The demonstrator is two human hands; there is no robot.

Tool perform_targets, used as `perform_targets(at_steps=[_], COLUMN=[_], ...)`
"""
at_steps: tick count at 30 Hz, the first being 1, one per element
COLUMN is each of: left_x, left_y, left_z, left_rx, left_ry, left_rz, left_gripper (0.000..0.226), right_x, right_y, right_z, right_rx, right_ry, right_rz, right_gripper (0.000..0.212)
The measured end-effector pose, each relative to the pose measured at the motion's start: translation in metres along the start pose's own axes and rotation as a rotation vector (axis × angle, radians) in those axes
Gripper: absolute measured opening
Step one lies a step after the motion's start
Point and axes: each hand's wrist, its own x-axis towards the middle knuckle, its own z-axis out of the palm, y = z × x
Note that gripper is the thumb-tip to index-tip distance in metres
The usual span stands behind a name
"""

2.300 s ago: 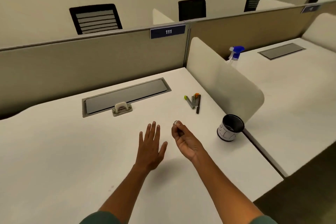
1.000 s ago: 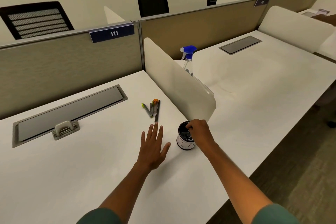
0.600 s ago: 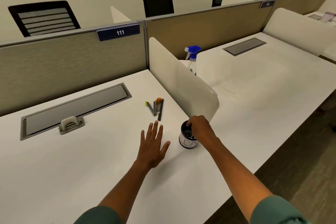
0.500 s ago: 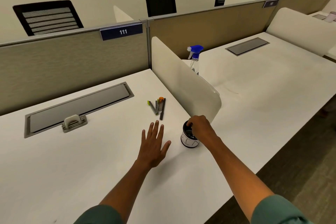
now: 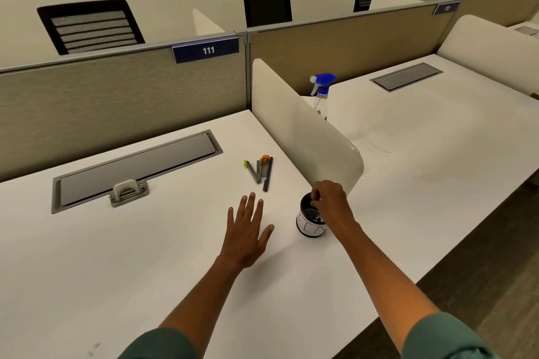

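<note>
Nearest, the left hand (image 5: 246, 234) lies flat on the white surface (image 5: 116, 271), fingers straight and spread, grasping nothing. Just right of it stands one black-and-white cylindrical cup (image 5: 309, 227). The right hand (image 5: 331, 202) is over its mouth, fingers curled at the rim; whether they pinch anything cannot be told. Beyond lie some four pens and markers (image 5: 261, 170) in a cluster and one grey cable hatch (image 5: 137, 167). A white curved divider panel (image 5: 297, 125) walls off the cup's right side. Behind it stands one clear spray bottle with a blue trigger (image 5: 320, 93). Farthest are three black chairs (image 5: 90, 26).

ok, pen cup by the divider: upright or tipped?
Upright. The cup stands on its base on the desk, mouth up, right hand over its rim.
</note>
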Motion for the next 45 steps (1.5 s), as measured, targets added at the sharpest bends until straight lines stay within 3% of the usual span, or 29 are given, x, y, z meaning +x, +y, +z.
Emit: perform_targets(at_steps=[6,11,15,21,25,29,32,35,45], left_x=[0.0,-0.001,-0.002,-0.008,-0.014,-0.021,-0.032,-0.045,-0.117], left_y=[-0.002,-0.001,0.001,-0.003,-0.012,-0.024,-0.036,-0.051,-0.131], left_z=[0.001,0.001,0.0,-0.004,-0.008,-0.017,-0.028,-0.038,-0.06], left_rx=[-0.001,0.012,0.008,0.012,0.014,0.053,0.047,0.05,0.078], left_ry=[-0.002,0.0,-0.001,-0.001,0.01,0.033,0.052,0.07,0.138], left_rz=[-0.003,-0.004,0.0,-0.009,-0.011,-0.025,-0.051,-0.083,-0.241], left_gripper=[0.07,0.069,0.069,0.07,0.072,0.076,0.08,0.083,0.085], right_x=[-0.003,-0.005,-0.008,-0.013,-0.018,-0.023,-0.031,-0.038,-0.072], right_y=[0.003,0.001,0.001,0.002,-0.009,-0.029,-0.048,-0.069,-0.161], right_z=[0.003,-0.001,-0.001,0.003,0.01,0.022,0.035,0.048,0.101], right_rx=[-0.005,0.004,0.037,0.134,0.139,-0.055,-0.237,-0.326,-0.29], right_ry=[-0.1,0.03,0.007,0.194,0.333,0.289,0.238,0.229,0.153], right_rz=[0.053,-0.011,0.007,0.015,-0.1,-0.217,-0.248,-0.27,-0.396], right_gripper=[0.032,0.027,0.03,0.013,0.027,0.063,0.078,0.082,0.083])
